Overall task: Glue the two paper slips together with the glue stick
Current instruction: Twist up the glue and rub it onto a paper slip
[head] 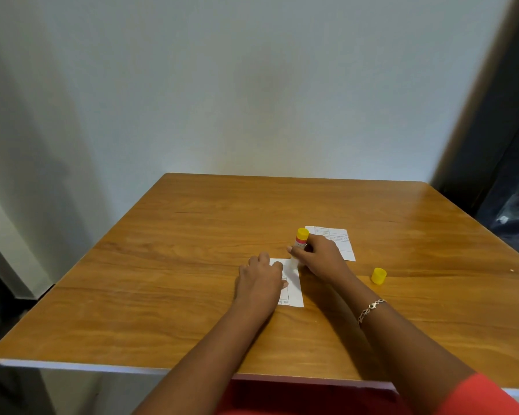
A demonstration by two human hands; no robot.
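Behind the glue stick lies a partly hidden slip, cap nearby.

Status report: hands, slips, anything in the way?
Left hand presses near slip flat. Right hand grips glue stick, tip on that slip. Second slip apart, behind right hand. Cap off, aside; nothing blocking.
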